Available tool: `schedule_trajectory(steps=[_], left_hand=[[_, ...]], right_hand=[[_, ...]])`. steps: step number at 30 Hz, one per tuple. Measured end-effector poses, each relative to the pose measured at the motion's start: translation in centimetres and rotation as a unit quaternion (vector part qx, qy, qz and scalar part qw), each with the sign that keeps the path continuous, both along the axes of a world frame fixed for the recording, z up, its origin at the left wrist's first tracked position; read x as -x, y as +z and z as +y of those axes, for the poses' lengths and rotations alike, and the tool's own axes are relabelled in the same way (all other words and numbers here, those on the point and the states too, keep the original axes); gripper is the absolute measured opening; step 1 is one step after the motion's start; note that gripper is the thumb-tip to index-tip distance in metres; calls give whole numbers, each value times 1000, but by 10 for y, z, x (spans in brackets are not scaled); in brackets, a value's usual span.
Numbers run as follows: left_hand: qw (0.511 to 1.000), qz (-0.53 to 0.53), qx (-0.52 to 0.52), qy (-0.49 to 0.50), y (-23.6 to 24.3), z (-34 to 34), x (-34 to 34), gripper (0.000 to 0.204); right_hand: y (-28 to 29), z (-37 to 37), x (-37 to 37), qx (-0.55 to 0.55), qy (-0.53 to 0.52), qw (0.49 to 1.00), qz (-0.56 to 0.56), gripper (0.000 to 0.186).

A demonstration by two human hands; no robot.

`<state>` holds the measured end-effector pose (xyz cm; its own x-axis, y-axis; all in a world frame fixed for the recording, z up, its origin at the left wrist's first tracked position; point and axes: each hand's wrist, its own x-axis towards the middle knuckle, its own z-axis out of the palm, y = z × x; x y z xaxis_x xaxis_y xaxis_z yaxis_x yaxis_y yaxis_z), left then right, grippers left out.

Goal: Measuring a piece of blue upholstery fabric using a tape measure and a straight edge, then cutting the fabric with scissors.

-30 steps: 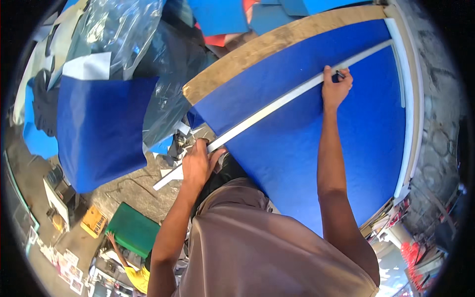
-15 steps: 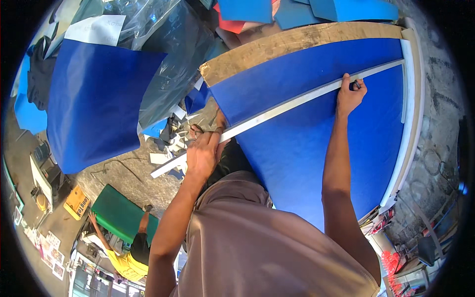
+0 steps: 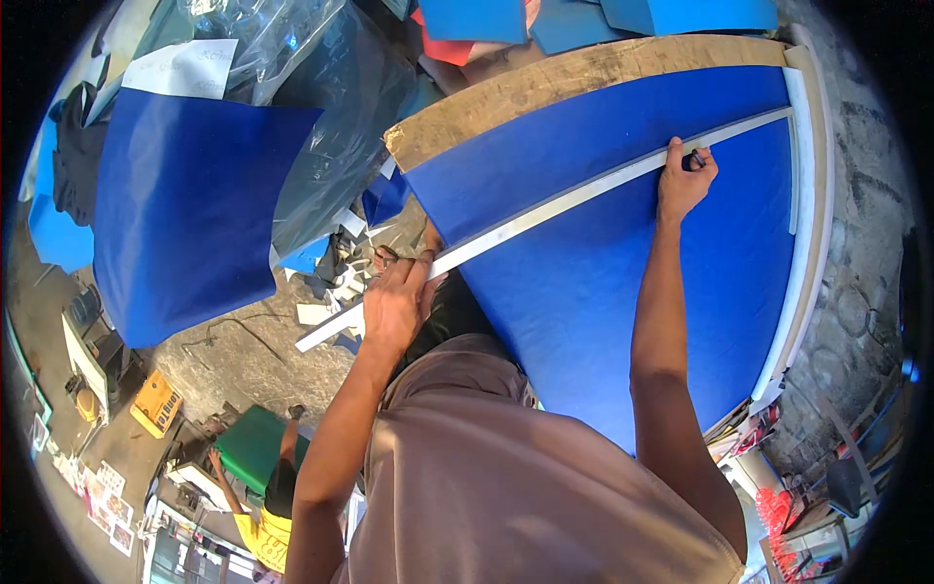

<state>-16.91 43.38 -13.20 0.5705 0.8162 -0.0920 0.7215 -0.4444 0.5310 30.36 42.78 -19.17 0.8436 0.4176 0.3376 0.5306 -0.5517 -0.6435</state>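
A long silvery straightedge (image 3: 574,200) lies slantwise across a sheet of blue material (image 3: 623,282) on the table. My left hand (image 3: 394,302) grips its near-left end, which sticks out past the table edge. A small dark loop shows by the left fingers, too unclear to name. My right hand (image 3: 686,180) rests on the blue sheet against the straightedge's lower edge, toward its far end. Its index finger points up along the edge, and the other fingers are curled around a small dark object (image 3: 694,159) whose kind I cannot make out.
A bare wooden strip (image 3: 584,90) borders the sheet's far side, and a white strip (image 3: 783,263) runs along its right. Left hangs another blue sheet (image 3: 195,214) beside clear plastic (image 3: 341,127). Lower left, a co-worker in yellow (image 3: 265,535) handles a green panel (image 3: 261,448).
My hands and the straightedge stay nearly the same, with a slight shift of the view. In the background, the co-worker and the green panel have moved down and to the right.
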Motion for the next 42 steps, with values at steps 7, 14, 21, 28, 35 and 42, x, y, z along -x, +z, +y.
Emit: schedule_trajectory(steps=[7, 14, 21, 28, 35, 42], left_hand=[[1000, 7, 13, 7, 0, -1, 1, 33], [997, -29, -63, 45, 24, -9, -27, 47], [983, -27, -75, -164, 34, -19, -90, 57], [974, 53, -79, -205, 27, -26, -120, 64], [969, 91, -57, -224, 27, -30, -116, 68], [964, 102, -41, -243, 24, -29, -112, 66]], right_hand=[[-4, 0, -2, 7, 3, 1000, -27, 50], [-4, 2, -2, 18, -8, 997, -79, 47], [10, 8, 12, -40, -16, 998, -42, 47], [9, 5, 7, -12, -20, 1000, 17, 60], [8, 3, 6, 0, -12, 1000, 14, 55], [16, 4, 10, -17, -7, 1000, 17, 48]])
